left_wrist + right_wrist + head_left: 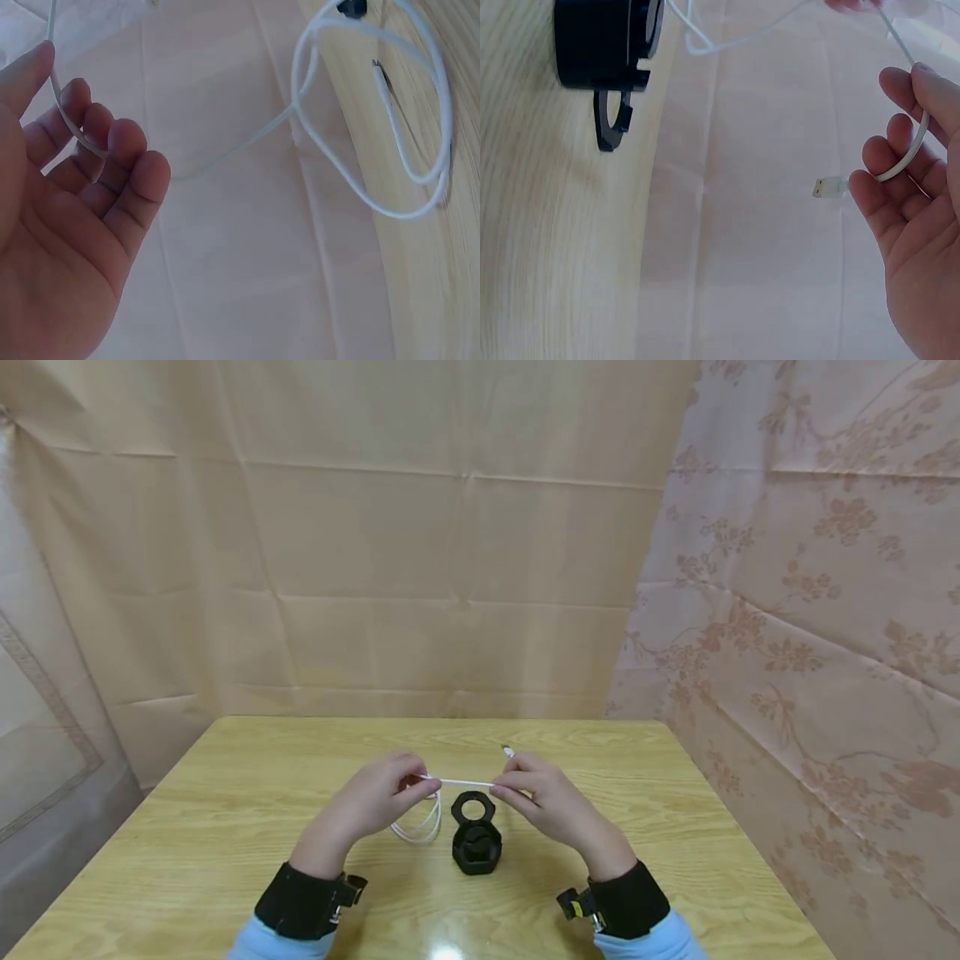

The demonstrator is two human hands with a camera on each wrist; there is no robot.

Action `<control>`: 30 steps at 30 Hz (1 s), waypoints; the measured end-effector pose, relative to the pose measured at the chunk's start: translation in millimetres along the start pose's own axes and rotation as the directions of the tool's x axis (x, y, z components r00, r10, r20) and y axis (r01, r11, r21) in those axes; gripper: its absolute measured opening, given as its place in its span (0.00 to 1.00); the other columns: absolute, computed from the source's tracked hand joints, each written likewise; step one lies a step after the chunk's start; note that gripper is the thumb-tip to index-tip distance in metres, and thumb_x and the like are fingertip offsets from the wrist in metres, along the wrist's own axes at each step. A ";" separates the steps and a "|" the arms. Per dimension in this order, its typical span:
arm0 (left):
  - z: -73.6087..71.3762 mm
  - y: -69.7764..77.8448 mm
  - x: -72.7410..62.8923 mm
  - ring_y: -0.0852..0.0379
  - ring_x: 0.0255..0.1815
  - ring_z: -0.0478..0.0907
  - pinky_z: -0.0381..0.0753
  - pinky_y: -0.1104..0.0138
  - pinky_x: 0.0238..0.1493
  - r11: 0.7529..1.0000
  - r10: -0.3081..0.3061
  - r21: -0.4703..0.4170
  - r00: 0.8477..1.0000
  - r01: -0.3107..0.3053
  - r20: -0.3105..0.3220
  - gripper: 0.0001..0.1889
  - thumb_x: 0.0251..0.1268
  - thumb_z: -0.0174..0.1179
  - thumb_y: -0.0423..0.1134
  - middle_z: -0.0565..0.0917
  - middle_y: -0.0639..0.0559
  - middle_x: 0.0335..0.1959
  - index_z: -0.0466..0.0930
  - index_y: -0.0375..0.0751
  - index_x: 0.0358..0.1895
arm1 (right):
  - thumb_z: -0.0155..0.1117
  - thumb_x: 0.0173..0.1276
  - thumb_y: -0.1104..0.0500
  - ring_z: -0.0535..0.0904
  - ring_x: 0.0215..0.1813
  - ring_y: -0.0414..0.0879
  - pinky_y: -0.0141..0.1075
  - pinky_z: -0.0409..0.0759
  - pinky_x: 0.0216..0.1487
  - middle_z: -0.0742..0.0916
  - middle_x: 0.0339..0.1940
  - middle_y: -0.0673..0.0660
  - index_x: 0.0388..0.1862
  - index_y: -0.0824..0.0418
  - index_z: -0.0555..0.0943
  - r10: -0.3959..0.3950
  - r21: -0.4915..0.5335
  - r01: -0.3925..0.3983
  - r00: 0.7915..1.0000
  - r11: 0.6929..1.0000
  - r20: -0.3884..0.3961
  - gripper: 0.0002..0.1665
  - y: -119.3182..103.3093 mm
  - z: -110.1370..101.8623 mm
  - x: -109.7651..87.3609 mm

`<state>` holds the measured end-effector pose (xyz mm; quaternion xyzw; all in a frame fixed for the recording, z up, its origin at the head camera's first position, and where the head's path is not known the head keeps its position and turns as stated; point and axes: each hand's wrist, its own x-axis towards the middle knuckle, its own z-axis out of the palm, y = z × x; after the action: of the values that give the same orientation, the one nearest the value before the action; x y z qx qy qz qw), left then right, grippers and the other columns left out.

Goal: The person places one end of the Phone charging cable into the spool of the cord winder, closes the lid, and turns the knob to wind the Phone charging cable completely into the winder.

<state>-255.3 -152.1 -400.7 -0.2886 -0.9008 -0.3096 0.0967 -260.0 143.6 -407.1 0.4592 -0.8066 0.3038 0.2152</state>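
Observation:
A white USB cable [465,782] is stretched level between the two hands, above the table. The left hand [387,791] pinches it between thumb and fingers, and a loose loop hangs below that hand to the tabletop. In the left wrist view, the cable's thin connector end [382,84] shows beside the loop. The right hand [545,799] pinches the cable near its other end. From the right fingers pokes the USB plug [829,187], pointing away from the palm. Between and below the hands stands a black octagonal case [477,852] with its ring-shaped lid [473,807] swung up.
The wooden table [225,827] has its far edge against a beige hanging cloth [450,568]. Flower-patterned cloth [810,627] hangs on the right. Black bands with small cameras [300,900] sit on both wrists.

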 end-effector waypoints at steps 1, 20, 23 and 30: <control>-1.6 -2.6 -0.5 0.61 0.27 0.69 0.71 0.65 0.29 1.000 -0.011 0.004 1.000 0.011 -0.009 0.12 0.74 0.61 0.55 0.73 0.62 0.27 0.78 0.56 0.32 | 0.69 0.71 0.63 0.71 0.35 0.37 0.31 0.74 0.33 0.79 0.37 0.46 0.39 0.55 0.89 -0.008 -0.018 0.008 1.000 1.000 -0.005 0.04 1.2 -1.4 -0.2; -32.7 -44.8 -15.8 0.59 0.21 0.62 0.64 0.64 0.25 0.978 -0.192 0.055 0.968 0.202 -0.160 0.24 0.70 0.61 0.61 0.65 0.59 0.19 0.71 0.50 0.22 | 0.74 0.65 0.65 0.68 0.33 0.38 0.32 0.71 0.31 0.77 0.34 0.47 0.39 0.59 0.90 0.025 -0.275 -0.052 0.994 0.960 -0.102 0.05 24.6 -35.7 -18.7; -39.6 -48.8 -20.6 0.58 0.20 0.63 0.65 0.63 0.25 0.973 -0.219 0.036 0.957 0.230 -0.191 0.24 0.71 0.62 0.59 0.65 0.58 0.18 0.72 0.49 0.21 | 0.75 0.63 0.66 0.68 0.34 0.39 0.34 0.71 0.31 0.77 0.33 0.48 0.38 0.60 0.91 0.033 -0.289 -0.068 0.992 0.955 -0.124 0.05 30.3 -42.5 -23.6; -48.8 -46.7 -21.4 0.57 0.25 0.69 0.70 0.62 0.28 0.977 -0.195 0.043 0.961 0.207 -0.196 0.21 0.70 0.63 0.58 0.72 0.57 0.22 0.78 0.48 0.25 | 0.72 0.68 0.63 0.70 0.35 0.39 0.35 0.74 0.32 0.78 0.35 0.47 0.41 0.60 0.91 0.159 -0.254 -0.180 0.982 0.950 -0.101 0.05 38.4 -53.9 -32.5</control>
<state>-265.2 -221.8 -393.2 -0.1614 -0.9215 -0.3153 0.1595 -274.0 215.7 -399.7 0.3434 -0.8668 0.2300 0.2789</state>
